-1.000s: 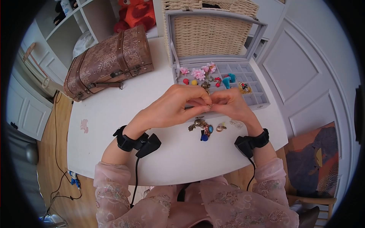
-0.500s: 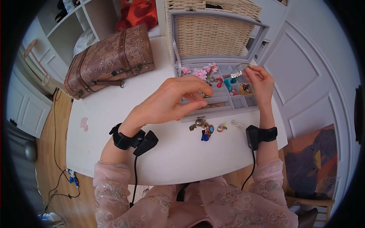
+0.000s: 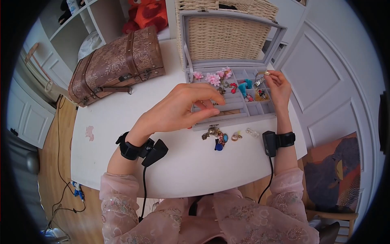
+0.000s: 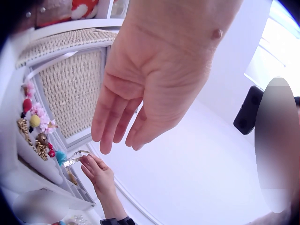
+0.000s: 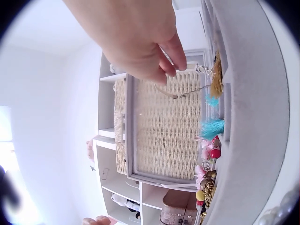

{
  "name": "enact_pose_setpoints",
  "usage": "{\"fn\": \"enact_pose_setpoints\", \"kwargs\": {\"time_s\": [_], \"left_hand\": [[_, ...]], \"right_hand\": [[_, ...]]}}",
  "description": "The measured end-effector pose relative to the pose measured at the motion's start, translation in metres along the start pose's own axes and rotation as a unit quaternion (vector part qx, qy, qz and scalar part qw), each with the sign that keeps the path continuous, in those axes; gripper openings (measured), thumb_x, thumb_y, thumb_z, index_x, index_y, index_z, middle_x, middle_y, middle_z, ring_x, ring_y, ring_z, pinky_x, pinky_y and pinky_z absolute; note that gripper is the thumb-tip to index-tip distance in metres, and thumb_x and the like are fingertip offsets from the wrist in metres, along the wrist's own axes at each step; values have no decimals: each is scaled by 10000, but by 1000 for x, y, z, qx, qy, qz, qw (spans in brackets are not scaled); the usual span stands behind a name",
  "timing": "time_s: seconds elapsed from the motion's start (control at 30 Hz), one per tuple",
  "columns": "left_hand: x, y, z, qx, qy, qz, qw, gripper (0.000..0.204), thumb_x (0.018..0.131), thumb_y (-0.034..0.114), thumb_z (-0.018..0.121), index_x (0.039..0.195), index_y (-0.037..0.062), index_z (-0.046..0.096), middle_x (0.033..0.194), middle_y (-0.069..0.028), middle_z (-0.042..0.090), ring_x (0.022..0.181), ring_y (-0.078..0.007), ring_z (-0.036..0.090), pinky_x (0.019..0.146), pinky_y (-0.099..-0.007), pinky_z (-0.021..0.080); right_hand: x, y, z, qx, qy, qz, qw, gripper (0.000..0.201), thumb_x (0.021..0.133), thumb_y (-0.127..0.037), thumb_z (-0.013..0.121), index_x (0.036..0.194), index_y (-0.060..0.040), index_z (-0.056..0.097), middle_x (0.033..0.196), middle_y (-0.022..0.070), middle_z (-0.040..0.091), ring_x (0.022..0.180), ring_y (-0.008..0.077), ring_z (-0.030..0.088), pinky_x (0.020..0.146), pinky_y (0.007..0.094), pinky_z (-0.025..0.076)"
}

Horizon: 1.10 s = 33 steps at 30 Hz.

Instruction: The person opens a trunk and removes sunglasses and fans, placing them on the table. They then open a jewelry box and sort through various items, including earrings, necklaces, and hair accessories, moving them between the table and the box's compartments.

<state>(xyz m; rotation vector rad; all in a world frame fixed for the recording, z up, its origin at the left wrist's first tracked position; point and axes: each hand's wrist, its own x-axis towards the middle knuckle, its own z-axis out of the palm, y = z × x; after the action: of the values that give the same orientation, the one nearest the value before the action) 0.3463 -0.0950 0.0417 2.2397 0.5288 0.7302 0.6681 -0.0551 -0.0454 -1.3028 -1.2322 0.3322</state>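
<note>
My right hand [image 3: 279,89] pinches a thin pale-banded bracelet [image 5: 165,91] with a fine chain and silver-coloured pieces. The bracelet's silver part hangs low over a back-right compartment of the grey jewelry box [image 3: 228,121], beside turquoise tassels [image 5: 213,127]. My left hand [image 3: 183,106] hovers over the box's front left with fingers loosely bent, thumb apart and nothing held. Its palm shows bare in the left wrist view. In the box lie pink flowers [image 3: 213,79], a red bead piece [image 3: 233,88] and a gold tassel piece [image 3: 260,95].
Several jewelry pieces [image 3: 219,139] lie on the white table [image 3: 178,171] in front of the box, with rings [image 3: 236,136] and a clear beaded piece [image 3: 252,132] to their right. The raised lid [image 3: 282,44] leans near a wicker basket [image 3: 227,38]. A brown patterned case [image 3: 115,67] stands at left.
My hands were together over the box's front. The right hand has moved away to the right and back with the bracelet, then lowered it a little; the left has stayed almost still, its fingers parted.
</note>
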Motion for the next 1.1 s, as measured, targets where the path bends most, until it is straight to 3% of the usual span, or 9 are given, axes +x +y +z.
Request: {"fn": "enact_pose_setpoints", "kwargs": {"time_s": [0.03, 0.07, 0.13, 0.27, 0.53, 0.63, 0.83, 0.97, 1.1], "left_hand": [[0, 0, -1, -1, -4, -4, 1000, 182, 822, 47, 649, 996, -6, 648, 1015, -104, 638, 859, -183, 638, 756, -289, 542], [0, 1, -1, -1, -8, -9, 1000, 184, 823, 49, 648, 997, -9, 647, 1014, -105, 639, 859, -184, 637, 756, -288, 542], [-1, 1, -3, 5, -8, -9, 1000, 185, 823, 50, 647, 998, -12, 647, 1014, -106, 638, 856, -183, 638, 755, -288, 542], [-2, 1, -5, 10, -10, -17, 1000, 191, 825, 49, 643, 1005, -15, 645, 1013, -111, 637, 849, -182, 640, 750, -289, 542], [-1, 0, -5, 14, -21, -25, 999, 189, 828, 51, 636, 1003, -20, 639, 998, -112, 639, 843, -184, 637, 747, -289, 542], [-1, -1, -5, 22, -25, -27, 999, 187, 827, 50, 636, 999, -22, 638, 994, -112, 640, 836, -185, 637, 745, -289, 542], [0, -3, -5, 32, -33, -26, 999, 181, 828, 49, 633, 993, -24, 637, 983, -111, 642, 828, -183, 639, 739, -288, 542], [-1, -2, -6, 25, -37, -37, 998, 181, 831, 57, 632, 993, -25, 635, 969, -109, 641, 824, -180, 639, 736, -288, 541], [-1, -4, -7, 36, -36, -31, 998, 182, 834, 63, 630, 994, -24, 634, 962, -106, 641, 821, -179, 639, 731, -288, 540]], "right_hand": [[0, 2, 0, -55, -11, -43, 997, 219, 785, -84, 694, 977, 8, 644, 861, 83, 683, 789, 135, 653, 736, 259, 510], [0, 4, 0, -55, -12, -43, 997, 219, 785, -84, 694, 977, 8, 644, 861, 83, 683, 789, 135, 653, 736, 259, 510], [-3, 6, -1, -181, -53, -27, 982, 263, 756, -136, 714, 987, -21, 658, 877, 102, 697, 829, 183, 672, 774, 294, 502], [-6, 8, -2, -227, -81, -1, 971, 285, 766, -201, 702, 1004, -48, 666, 875, 113, 698, 843, 225, 673, 758, 307, 503], [-14, 4, 0, -381, -112, -54, 916, 211, 824, -237, 626, 920, -63, 697, 885, 123, 675, 871, 302, 623, 758, 381, 486], [-16, 6, 0, -406, -107, -111, 901, 190, 818, -218, 633, 905, -63, 701, 899, 123, 644, 882, 298, 603, 750, 380, 480], [-18, -4, 0, -357, -119, -89, 922, 178, 781, -195, 674, 893, -59, 704, 918, 117, 621, 868, 289, 602, 727, 372, 478], [-20, -12, 1, -373, -135, -99, 913, 187, 768, -214, 688, 871, -59, 704, 908, 116, 622, 849, 285, 606, 717, 369, 478], [-19, -12, 2, -372, -110, -94, 917, 172, 771, -220, 687, 827, -57, 692, 804, 96, 636, 751, 267, 619, 674, 361, 478]]}}
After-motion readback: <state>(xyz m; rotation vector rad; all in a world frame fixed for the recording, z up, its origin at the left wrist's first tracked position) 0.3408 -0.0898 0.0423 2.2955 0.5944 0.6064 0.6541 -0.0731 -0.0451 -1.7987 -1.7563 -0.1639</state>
